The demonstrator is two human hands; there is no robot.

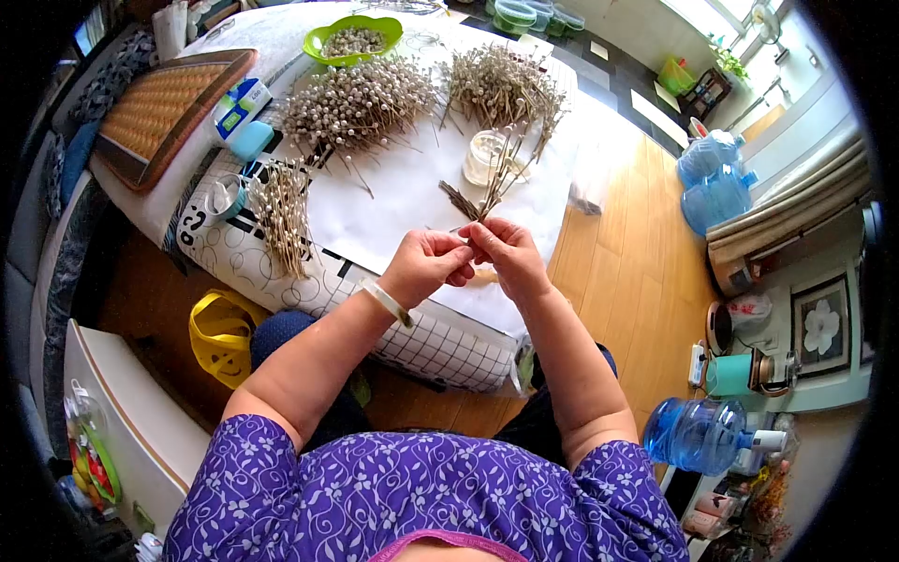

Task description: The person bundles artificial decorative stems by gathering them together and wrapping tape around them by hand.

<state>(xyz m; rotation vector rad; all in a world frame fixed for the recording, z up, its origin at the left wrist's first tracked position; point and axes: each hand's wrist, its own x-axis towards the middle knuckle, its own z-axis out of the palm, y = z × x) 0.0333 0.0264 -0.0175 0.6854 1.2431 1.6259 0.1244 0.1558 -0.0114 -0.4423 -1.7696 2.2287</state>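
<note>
My left hand (431, 263) and my right hand (511, 257) meet above the near edge of the white paper (365, 220), with fingers pinched together. Whatever lies between the fingertips is too small to make out. Just beyond my right fingers is a small bunch of brown dried stems (498, 184); I cannot tell whether they touch the hand. A round, clear tub (483, 159) stands behind it. Farther back are two heaps of dried stems with round heads, a large heap (361, 101) and a right-hand heap (501, 89). A paler bunch (278, 214) lies to the left.
A green bowl (354, 39) of loose heads stands at the back. Leftward are a roll of tape (225, 197), a light-blue box (251, 140), a tissue pack (241, 108) and a woven mat (173, 112). A yellow bag (223, 337) hangs below the table; water jugs (714, 192) stand rightward.
</note>
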